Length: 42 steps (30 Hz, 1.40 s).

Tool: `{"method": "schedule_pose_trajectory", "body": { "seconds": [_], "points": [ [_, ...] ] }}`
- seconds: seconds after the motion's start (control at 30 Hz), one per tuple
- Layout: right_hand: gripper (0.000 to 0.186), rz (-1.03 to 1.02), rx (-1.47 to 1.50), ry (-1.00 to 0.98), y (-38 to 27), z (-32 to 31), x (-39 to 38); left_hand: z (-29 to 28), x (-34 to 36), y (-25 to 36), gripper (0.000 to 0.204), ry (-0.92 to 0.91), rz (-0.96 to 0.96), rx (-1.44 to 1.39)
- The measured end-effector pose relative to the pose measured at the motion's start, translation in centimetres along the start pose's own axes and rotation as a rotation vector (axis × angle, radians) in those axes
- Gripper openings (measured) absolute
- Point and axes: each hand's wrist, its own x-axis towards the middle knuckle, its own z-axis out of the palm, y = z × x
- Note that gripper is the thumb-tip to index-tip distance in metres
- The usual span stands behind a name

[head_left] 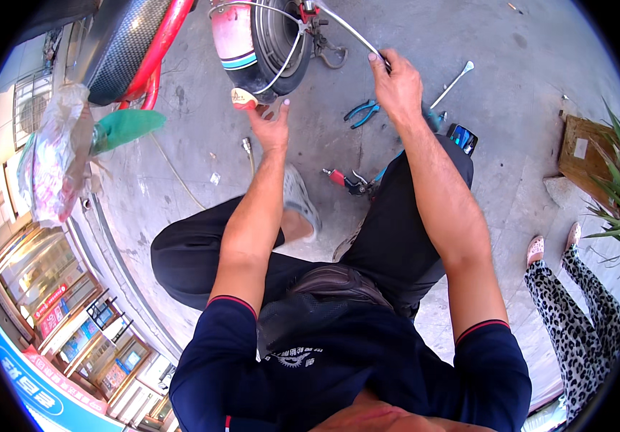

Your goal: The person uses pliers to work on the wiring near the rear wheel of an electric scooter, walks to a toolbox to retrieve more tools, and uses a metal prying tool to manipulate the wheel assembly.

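In front of me at the top is a small wheel [279, 43] with a black tyre, beside a pink and white mudguard [234, 34] with blue stripes. My left hand [269, 129] is at the mudguard's red and yellow lower end [242, 99], thumb raised apart from the fingers; some fingertips are partly hidden there. My right hand [400, 85] is closed round the near end of a slim metal bar [347, 29]. The bar's far end meets a red and metal part [308, 10] by the wheel. A thin pale cable [292, 56] loops across the wheel.
Blue-handled pliers [361, 112], a spoon-ended metal lever [455, 83], a red-ended tool [344, 178] and a dark case [462, 137] lie nearby. A hose fitting [247, 147] is near my left forearm. Red framework [157, 54] stands left; another person's patterned trousers [576, 309] show right, near a planter [585, 158].
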Motion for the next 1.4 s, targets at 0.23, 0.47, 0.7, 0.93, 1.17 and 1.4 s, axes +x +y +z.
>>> {"method": "schedule_pose_trajectory", "body": {
  "seconds": [0.23, 0.47, 0.7, 0.93, 1.17, 1.4],
  "points": [
    [0.030, -0.011, -0.047, -0.147, -3.7, -0.8, 0.8, 0.9, 3.1, -2.6, 0.058, -0.143, -0.134, -0.176],
    [0.027, -0.090, -0.114, 0.021, -0.2, -1.9, 1.4, 3.3, 1.1, -0.6, 0.051, 0.028, 0.118, -0.142],
    [0.027, -0.051, -0.132, -0.100, -2.2, -1.6, 2.0, 3.7, 3.9, -2.6, 0.045, -0.099, -0.028, -0.268],
    [0.026, 0.081, -0.489, -0.416, 0.1, -2.9, 1.9, 3.4, 3.5, -1.2, 0.052, -0.240, -0.215, -0.323],
    [0.029, 0.142, -0.623, -0.875, 2.0, 4.0, 0.4, 4.0, 4.2, -2.2, 0.057, 0.009, 0.088, -0.140],
    [0.037, 0.218, -0.682, -1.235, 5.2, 11.2, -5.0, 4.1, 3.1, -1.9, 0.058, -0.024, -0.023, -0.355]
  ]
}}
